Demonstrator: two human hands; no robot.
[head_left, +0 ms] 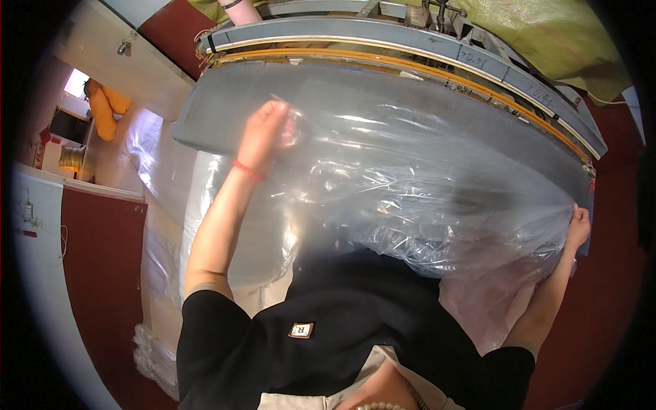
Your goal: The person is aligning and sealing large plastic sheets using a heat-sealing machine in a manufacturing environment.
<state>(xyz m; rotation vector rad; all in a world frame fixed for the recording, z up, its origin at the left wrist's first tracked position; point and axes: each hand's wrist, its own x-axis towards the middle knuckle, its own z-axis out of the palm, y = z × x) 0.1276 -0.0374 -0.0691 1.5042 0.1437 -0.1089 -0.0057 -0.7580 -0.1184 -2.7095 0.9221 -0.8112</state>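
A wide sheet of clear plastic film (396, 184) is stretched between my two hands, shiny and wrinkled, over a grey padded surface (246, 82). My left hand (265, 123) is raised at the left with its fingers pinched on the film's edge; it is slightly blurred. A red band (248, 170) circles that wrist. Far out to the right, my right hand (579, 225) grips the film's other side, drawing folds toward it. Nearer my body the film hangs in loose, crumpled folds.
Behind the padding runs a long grey metal rail (383, 31) with an orange strip (328, 58). A green-yellow sheet (547, 41) covers things at the back right. On the left are a whitish door panel (116, 41), more plastic (154, 369) and a dark red panel (102, 260).
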